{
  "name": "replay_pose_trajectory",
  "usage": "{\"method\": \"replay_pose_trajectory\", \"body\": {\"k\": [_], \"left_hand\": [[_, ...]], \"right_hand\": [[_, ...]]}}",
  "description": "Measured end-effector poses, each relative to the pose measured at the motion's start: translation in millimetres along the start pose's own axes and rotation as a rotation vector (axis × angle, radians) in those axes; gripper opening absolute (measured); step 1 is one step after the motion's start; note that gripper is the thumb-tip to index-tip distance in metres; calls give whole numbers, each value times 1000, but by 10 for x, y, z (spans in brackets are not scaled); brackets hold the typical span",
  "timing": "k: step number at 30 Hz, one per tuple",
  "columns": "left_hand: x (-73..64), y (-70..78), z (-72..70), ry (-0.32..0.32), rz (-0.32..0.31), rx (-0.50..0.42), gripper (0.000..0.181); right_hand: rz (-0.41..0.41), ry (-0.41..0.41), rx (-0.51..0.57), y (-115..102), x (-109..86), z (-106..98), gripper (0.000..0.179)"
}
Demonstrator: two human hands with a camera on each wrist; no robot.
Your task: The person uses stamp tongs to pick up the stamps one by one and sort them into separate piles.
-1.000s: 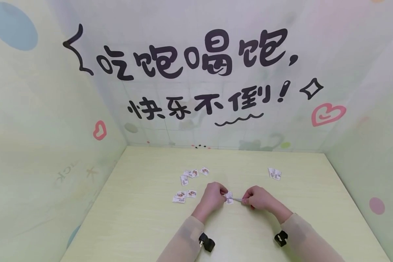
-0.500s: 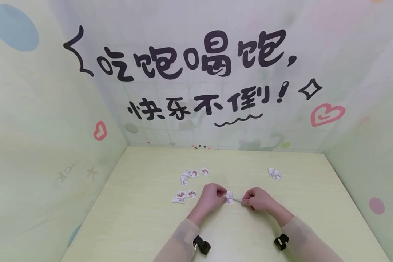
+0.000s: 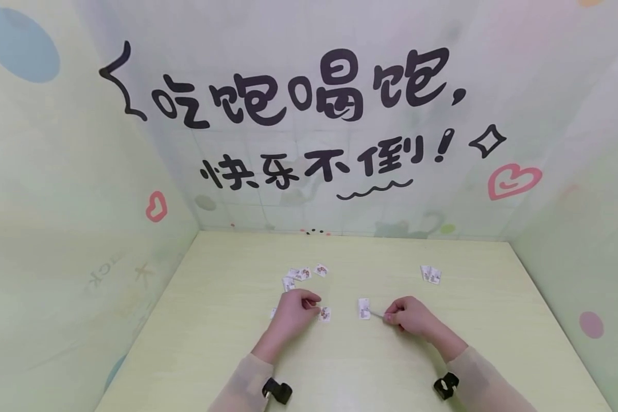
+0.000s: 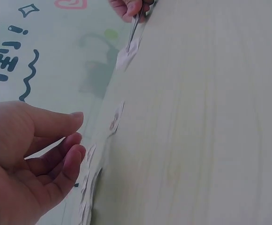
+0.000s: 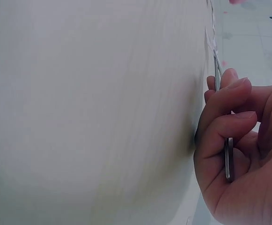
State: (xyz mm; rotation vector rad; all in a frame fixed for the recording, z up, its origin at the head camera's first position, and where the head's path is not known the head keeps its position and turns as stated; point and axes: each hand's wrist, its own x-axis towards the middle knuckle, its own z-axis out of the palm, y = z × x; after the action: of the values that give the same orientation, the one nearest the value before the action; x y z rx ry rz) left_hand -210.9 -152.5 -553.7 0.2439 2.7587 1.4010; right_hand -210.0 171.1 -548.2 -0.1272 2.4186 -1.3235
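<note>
In the head view my right hand (image 3: 411,315) grips slim metal tweezers (image 3: 377,315), whose tips reach the right edge of a small white printed card (image 3: 364,309) on the table. The right wrist view shows the fingers curled round the tweezers (image 5: 228,159). My left hand (image 3: 292,313) is further left, close to another small card (image 3: 325,313) with a reddish print. In the left wrist view the left hand (image 4: 37,159) has loosely bent fingers, thumb above them and nothing visible between. That card (image 4: 117,117) appears apart from the fingertips.
Behind the left hand lie several more small cards (image 3: 305,273), some overlapping. The left hand mostly covers another group, one card edge (image 3: 273,313) showing. Two overlapping cards (image 3: 431,274) lie at the back right. Printed fabric walls (image 3: 288,212) enclose the pale table (image 3: 432,366).
My left hand has moved left, away from the card at the tweezers. A card with a reddish print now shows beside its fingers. The right hand has barely moved, keeping the tweezers.
</note>
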Motion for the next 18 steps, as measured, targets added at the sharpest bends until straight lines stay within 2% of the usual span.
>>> {"method": "replay_pose_trajectory", "body": {"k": [5, 9, 15, 18], "left_hand": [[-86, -159, -266, 48, -15, 37, 13], [-146, -257, -416, 69, -44, 55, 13], [-228, -377, -545, 96, -93, 105, 12], [-257, -425, -569, 95, -93, 130, 11]], "right_hand": [[-19, 5, 16, 37, -15, -37, 10], [-27, 7, 31, 43, -22, -53, 10], [-20, 15, 51, 50, -35, -46, 11], [-20, 18, 60, 49, -38, -41, 11]]}}
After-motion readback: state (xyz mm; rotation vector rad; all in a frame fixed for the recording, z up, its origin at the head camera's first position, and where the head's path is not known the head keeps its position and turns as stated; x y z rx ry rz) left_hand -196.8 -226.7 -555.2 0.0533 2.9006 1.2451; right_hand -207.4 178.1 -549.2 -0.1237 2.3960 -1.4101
